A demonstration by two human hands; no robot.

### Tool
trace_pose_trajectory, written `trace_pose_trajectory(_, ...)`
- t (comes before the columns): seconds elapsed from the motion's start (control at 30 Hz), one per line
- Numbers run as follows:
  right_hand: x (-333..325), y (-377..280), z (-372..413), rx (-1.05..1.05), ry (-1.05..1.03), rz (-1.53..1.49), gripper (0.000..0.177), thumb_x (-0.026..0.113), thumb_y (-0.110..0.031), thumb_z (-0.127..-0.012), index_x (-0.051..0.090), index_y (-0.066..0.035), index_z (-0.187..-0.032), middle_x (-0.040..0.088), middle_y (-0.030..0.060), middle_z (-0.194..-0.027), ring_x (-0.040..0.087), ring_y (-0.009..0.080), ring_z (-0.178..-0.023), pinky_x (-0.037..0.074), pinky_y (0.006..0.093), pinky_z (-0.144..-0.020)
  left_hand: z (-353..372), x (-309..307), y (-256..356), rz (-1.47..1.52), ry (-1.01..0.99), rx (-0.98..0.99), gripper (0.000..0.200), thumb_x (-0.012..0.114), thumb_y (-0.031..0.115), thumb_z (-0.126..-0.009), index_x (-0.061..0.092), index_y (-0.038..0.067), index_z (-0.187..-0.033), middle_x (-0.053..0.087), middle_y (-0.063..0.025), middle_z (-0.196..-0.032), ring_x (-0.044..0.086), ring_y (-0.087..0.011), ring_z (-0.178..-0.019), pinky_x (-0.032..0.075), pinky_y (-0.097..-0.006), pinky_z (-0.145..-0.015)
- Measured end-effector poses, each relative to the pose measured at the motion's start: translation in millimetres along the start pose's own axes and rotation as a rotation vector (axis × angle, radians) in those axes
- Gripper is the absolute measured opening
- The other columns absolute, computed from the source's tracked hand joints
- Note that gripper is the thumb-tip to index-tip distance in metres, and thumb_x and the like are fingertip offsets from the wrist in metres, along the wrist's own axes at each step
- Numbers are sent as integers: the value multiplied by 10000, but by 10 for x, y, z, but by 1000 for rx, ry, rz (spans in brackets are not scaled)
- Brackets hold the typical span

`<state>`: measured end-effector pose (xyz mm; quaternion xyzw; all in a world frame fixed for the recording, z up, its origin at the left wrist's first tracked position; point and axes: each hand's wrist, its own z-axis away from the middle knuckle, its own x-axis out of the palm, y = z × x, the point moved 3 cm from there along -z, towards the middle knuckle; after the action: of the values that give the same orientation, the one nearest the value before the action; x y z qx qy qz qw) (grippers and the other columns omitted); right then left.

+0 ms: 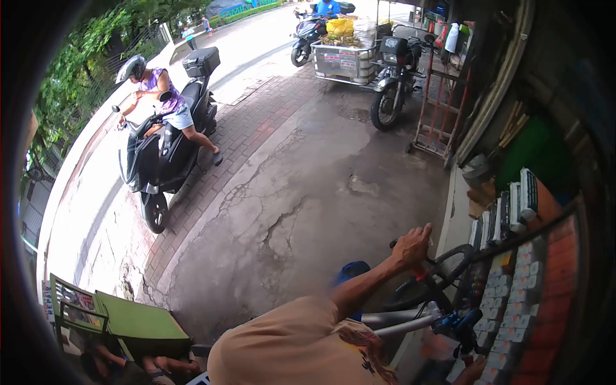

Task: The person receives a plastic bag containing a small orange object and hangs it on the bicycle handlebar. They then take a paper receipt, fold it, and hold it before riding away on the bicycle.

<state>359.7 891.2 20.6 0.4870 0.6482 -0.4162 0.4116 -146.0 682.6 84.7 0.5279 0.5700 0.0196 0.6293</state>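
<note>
Neither of my hands shows in the head view. Just in front of me a person in a tan shirt (289,350) and a blue cap (351,271) bends over a bicycle. That person's hand (410,247) is closed on the bicycle's handlebar grip (420,274). The silver frame tube (398,319) and a blue fitting (459,321) lie below the arm, with the black front tyre (449,263) to the right. A patch of skin at the bottom right edge (473,372) may be another hand, but I cannot tell whose.
A shop counter with stacked boxes (513,212) and a tiled front (513,314) runs along the right. A green folding table (138,324) stands bottom left. A rider sits on a black scooter (160,154). A motorcycle with sidecar (359,61) and a metal rack (439,119) stand beyond the cracked concrete (301,192).
</note>
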Motion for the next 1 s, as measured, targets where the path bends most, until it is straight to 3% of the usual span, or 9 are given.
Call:
trace_pose_trajectory(0.2, 498, 588, -230, 64, -128, -139, 434, 463, -397, -1002, 632, -29, -1157, 682, 180, -1040, 663, 348, -902, 512, 414, -784, 151, 89, 83, -46, 85, 90, 301, 619, 147, -799, 529, 49, -1068, 605, -135, -989, 599, -332, -1001, 514, -456, -774)
trace_pose_trajectory(0.3, -563, 222, -119, 85, 60, -531, 347, 536, -374, -955, 699, -83, -1051, 691, 207, -1018, 678, 327, -892, 496, 498, -754, 178, 120, 101, -77, 108, 97, 275, 629, 159, -793, 550, 50, -1032, 611, -139, -986, 601, -332, -996, 516, -449, -782)
trace_pose_trajectory(0.33, -416, 723, -351, -39, 335, -377, 340, 610, -376, -917, 700, -100, -1093, 699, 206, -993, 683, 323, -875, 495, 512, -799, 198, 36, 189, -87, 102, 99, 272, 631, 162, -792, 554, 50, -1028, 613, -143, -986, 602, -335, -993, 516, -449, -785)
trace_pose_trajectory(0.37, 39, 1498, -784, 105, 179, -807, 400, 561, -351, -973, 626, 10, -1132, 676, 138, -948, 666, 264, -831, 529, 388, -743, 274, -43, 227, -73, 93, 14, 278, 634, 168, -792, 556, 47, -1029, 618, -151, -993, 604, -345, -992, 513, -455, -789)
trace_pose_trajectory(0.53, -2144, 1145, -783, 200, 677, -1315, 354, 573, -227, -965, 578, 52, -1182, 615, 171, -1166, 635, 267, -1040, 529, 352, -902, 216, 216, 187, -79, 35, 18, 335, 610, 119, -766, 593, 20, -1086, 630, -194, -962, 614, -400, -914, 490, -481, -749)
trace_pose_trajectory(0.7, -3311, 1223, -1084, 152, 1074, -836, 322, 578, -269, -977, 627, 11, -1127, 688, 100, -997, 665, 172, -955, 488, 268, -854, 184, 324, 417, -231, 152, 179, 168, 560, 131, -888, 577, 29, -1020, 631, -193, -957, 607, -404, -931, 465, -484, -735)
trace_pose_trajectory(0.8, -3662, 1182, -1068, 311, 987, -546, 317, 573, -269, -976, 645, 6, -1117, 692, 106, -1005, 664, 185, -977, 479, 264, -873, 195, 178, 545, -255, 112, 228, 154, 555, 120, -888, 572, 27, -1009, 629, -201, -944, 603, -407, -918, 460, -486, -735)
trace_pose_trajectory(0.9, -3205, 2009, -1517, 297, 895, -962, 455, 512, -367, -999, 582, 20, -1227, 643, 158, -1170, 618, 241, -1099, 477, 302, -902, 176, 235, 276, -255, 150, 242, 142, 559, 110, -876, 568, 24, -988, 622, -201, -922, 598, -411, -893, 453, -493, -728)
trace_pose_trajectory(1.0, -3157, 2134, -1693, 372, 889, -2059, 632, 409, -491, -1009, 467, 46, -1338, 534, 191, -1331, 536, 297, -1211, 471, 366, -930, 198, 253, 299, -260, 155, 233, 156, 576, 126, -853, 581, 27, -974, 629, -189, -913, 609, -405, -880, 453, -498, -718)
